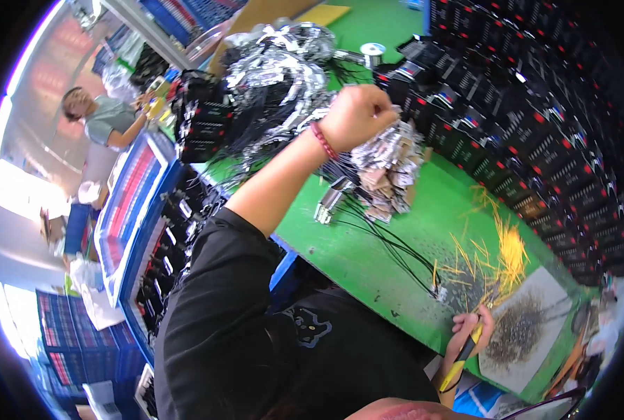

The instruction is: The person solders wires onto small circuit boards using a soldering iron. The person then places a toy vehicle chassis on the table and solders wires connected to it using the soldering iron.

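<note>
My left hand (361, 117), with a red bead bracelet at the wrist, is raised over a heap of small white and brown flat pieces (387, 171). Its fingers are curled together, and whatever they may hold is hidden. At the lower right my right hand (474, 327) grips a yellow-and-black soldering iron (464, 355) by its handle. Beyond its tip lies a spread of thin yellow strips (509, 255). Between my hands, black cables with silver metal connectors (329, 203) stretch across the green table (312, 245), their far ends near my right hand.
Stacked black boxes with red dots (515, 133) wall the right side. A mound of silver-ended cables (277, 70) and a solder spool (373, 52) sit at the back. Dark debris covers a pale board (525, 329). Blue trays (126, 203) stand left; another person (109, 119) works beyond.
</note>
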Tool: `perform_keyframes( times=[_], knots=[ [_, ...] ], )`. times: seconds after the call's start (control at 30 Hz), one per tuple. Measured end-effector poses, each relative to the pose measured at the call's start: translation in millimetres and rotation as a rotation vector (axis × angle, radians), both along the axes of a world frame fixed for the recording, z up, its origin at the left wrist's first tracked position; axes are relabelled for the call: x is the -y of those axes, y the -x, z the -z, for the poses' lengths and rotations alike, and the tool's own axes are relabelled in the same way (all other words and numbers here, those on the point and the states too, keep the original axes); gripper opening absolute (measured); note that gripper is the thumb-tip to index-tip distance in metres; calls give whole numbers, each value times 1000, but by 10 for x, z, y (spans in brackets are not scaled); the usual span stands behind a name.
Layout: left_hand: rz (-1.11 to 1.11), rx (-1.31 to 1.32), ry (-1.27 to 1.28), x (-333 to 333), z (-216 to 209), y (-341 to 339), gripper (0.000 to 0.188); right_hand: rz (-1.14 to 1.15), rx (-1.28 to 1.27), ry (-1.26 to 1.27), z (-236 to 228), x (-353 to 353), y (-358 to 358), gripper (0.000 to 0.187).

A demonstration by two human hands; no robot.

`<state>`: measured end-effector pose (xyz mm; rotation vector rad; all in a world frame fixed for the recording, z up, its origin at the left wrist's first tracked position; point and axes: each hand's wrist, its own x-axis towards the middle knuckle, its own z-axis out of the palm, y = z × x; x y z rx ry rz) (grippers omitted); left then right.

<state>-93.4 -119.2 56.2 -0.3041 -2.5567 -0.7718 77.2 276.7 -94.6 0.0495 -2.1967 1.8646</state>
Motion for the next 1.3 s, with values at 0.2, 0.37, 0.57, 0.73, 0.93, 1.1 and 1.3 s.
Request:
perform_keyframes(
  times=[0.2,0.37,0.57,0.73,0.93,1.1,1.3],
  knots=[
    [-477,-110,249,1391,-158,-542,18,79,112,-81,-10,1,-35,31],
    [-818,430,1104,2553,-349,-1007,37,59,95,-137,-43,92,54,31],
    [-759,108,493,3101,-663,-1151,31,61,71,-192,-64,115,55,29],
    [-686,-264,173,2183,-1003,-1128,32,63,24,-112,5,63,32,32],
    [321,-490,799,490,-1002,-1197,15,-105,-383,-175,-628,81,162,26],
    [862,-304,840,-57,-767,-1283,21,-127,-943,-556,-1484,150,488,33],
    [1243,-296,847,-458,-529,-1245,25,-241,-1073,-990,-2008,328,925,31]
  ],
)
